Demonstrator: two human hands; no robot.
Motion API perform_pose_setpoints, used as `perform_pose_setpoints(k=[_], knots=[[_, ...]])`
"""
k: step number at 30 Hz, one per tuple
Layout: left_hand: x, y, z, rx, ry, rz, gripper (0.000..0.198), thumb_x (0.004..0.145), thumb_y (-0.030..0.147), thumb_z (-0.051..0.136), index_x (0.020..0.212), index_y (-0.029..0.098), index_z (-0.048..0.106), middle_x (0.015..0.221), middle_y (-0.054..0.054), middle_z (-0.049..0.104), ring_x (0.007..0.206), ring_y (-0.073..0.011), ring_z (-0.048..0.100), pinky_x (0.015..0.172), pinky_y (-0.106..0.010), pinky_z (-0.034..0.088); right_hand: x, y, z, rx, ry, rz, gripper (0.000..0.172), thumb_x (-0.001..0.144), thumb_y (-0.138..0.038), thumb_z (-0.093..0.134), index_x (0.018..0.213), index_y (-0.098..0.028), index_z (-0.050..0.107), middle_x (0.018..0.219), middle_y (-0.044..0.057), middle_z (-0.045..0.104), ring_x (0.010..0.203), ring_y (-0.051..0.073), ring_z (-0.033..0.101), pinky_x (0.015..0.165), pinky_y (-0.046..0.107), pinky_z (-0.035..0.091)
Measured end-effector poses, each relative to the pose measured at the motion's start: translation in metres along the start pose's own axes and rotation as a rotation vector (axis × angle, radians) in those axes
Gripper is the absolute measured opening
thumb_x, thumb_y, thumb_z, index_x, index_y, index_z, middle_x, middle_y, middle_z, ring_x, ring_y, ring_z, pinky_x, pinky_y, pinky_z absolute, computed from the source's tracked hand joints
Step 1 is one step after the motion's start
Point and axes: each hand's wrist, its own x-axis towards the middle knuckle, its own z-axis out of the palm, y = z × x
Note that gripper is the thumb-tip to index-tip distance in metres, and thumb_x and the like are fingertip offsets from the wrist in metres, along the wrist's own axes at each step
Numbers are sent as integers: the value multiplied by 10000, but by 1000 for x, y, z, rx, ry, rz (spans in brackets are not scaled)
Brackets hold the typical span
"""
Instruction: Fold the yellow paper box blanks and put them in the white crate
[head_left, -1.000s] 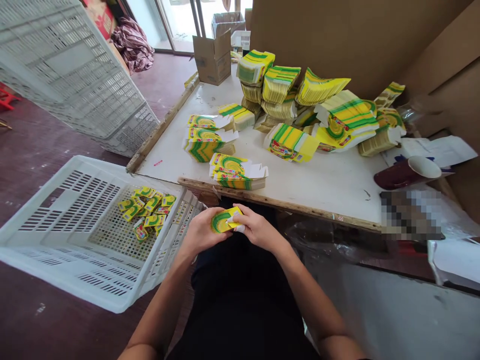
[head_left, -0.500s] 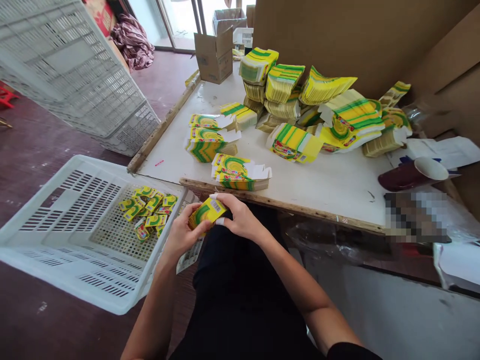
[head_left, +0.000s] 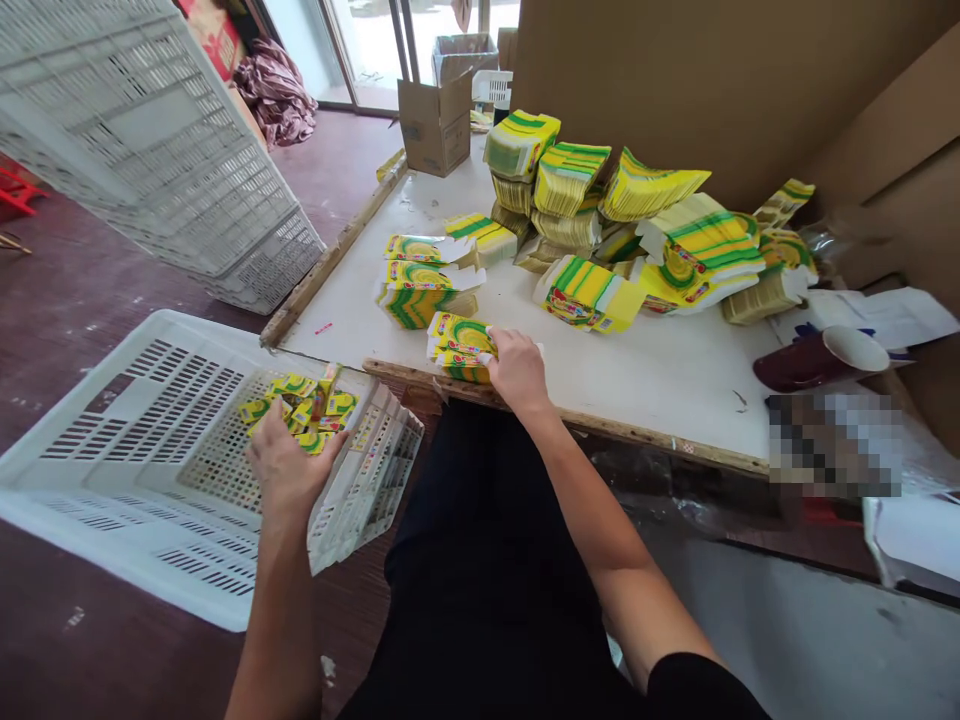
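Over the white plastic basket [head_left: 161, 590] is my left hand [head_left: 289, 460], its thumb and fingers spread apart. Just beyond its fingers a small yellow-and-green carton [head_left: 324, 395] shows blurred and tilted, apart from the palm. Below it, several similar small cartons [head_left: 296, 385] lie loose on the basket's bottom. At the table's front edge, my right hand [head_left: 519, 372] closes its fingers on the right end of a flat, unfolded carton in a short stack [head_left: 461, 335]. The hand hides the white end flaps there.
More flattened cartons [head_left: 427, 290] stand stacked on the white table [head_left: 600, 385], with high bundles [head_left: 570, 180] behind. A dark red mug [head_left: 795, 358] lies at the right. An open cardboard box [head_left: 435, 125] stands at the back; tall white crates [head_left: 187, 150] stand left.
Both hands have parted. My left hand has moved left over the basket and let go of the carton. My right hand has gone forward to the flat cartons at the table's edge.
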Motion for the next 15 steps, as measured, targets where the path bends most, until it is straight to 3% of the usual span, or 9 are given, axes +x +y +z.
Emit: perform_pose_setpoints(k=[3,6,9,12,15], knots=[[-2,-5,1,-54,-40,-9,719,592,528,765,1178,195,515,1256,-167,545,1273,-418,403,1080,-634,227,7,4,5,-60,-10,-19,257,783,-88,588,1018,-180,636,966,129,659,933,278,578,852,417,442],[-16,11,14,-197,-249,-80,646,630,557,710,1136,189,551,1211,-155,580,1192,-367,505,1022,-582,358,6,0,2,-2,51,-34,323,758,-48,553,1050,-181,589,958,105,644,931,261,571,855,406,440],[-33,39,34,-483,-438,-141,700,617,566,730,1194,228,522,1233,-134,581,1182,-318,535,939,-494,461,-10,-12,-4,237,76,-54,377,739,-32,519,1082,-187,526,921,63,616,876,217,579,832,373,465],[-42,72,49,-904,-496,-108,847,527,624,782,1241,272,491,1222,-106,588,1156,-282,555,896,-412,498,-41,-30,-3,614,-91,-106,376,740,-100,563,1083,-226,475,811,-10,569,715,154,568,710,299,497],[-40,101,52,-1277,-354,-149,736,528,735,709,1069,249,592,1006,-60,631,963,-231,620,826,-353,521,-75,-47,7,951,-349,-99,353,731,-165,614,1041,-243,464,780,-36,537,666,119,549,657,261,492]])
